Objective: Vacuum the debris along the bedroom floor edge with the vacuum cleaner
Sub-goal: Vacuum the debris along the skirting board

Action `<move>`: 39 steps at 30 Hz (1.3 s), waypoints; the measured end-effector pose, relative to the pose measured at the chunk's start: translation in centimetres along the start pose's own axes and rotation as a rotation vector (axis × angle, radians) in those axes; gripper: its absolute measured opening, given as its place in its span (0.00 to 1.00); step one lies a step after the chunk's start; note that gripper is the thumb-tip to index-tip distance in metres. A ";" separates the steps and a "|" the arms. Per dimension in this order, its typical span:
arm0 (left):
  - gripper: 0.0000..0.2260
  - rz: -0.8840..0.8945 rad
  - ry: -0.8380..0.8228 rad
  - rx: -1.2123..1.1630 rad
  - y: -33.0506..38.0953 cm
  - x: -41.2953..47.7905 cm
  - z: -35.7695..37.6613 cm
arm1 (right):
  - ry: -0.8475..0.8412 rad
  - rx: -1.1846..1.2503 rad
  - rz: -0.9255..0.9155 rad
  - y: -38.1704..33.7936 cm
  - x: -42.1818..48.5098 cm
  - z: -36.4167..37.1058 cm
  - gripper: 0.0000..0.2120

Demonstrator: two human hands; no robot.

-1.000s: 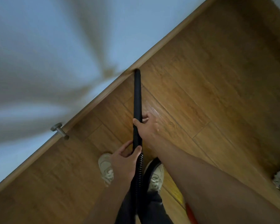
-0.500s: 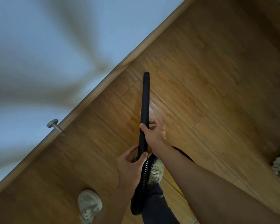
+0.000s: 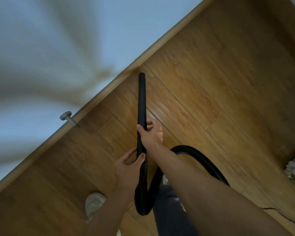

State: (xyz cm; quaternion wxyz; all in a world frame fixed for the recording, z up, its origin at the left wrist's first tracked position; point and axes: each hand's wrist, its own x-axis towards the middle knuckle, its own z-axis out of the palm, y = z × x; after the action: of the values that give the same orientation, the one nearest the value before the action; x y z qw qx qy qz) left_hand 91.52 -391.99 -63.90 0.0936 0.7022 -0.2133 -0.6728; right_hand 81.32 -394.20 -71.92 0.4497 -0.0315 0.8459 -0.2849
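The left hand [image 3: 129, 165] curled around the near end of the black vacuum wand [image 3: 142, 99], where the ribbed hose [image 3: 203, 157] began. Just farther along, the right hand [image 3: 151, 133] gripped the same wand. The wand's tip sat just beside the baseboard [image 3: 107, 88]. The right forearm hid part of the hose. A pale crumpled thing [image 3: 292, 169] at the right edge was hard to identify.

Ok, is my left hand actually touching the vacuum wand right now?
Touching. The head view shows the left hand curled round the vacuum wand at its lower end, thumb on one side, fingers on the other.
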 end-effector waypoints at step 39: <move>0.09 -0.124 0.009 0.078 -5.7 1.2 -18.2 | 0.038 -0.029 -0.038 5.5 -11.6 12.2 0.13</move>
State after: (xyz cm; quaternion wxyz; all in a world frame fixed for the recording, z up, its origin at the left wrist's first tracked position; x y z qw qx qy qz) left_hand 110.47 -390.23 -65.93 0.0254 0.7200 -0.1951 -0.6655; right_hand 98.80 -391.52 -71.40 0.4274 -0.0488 0.8577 -0.2815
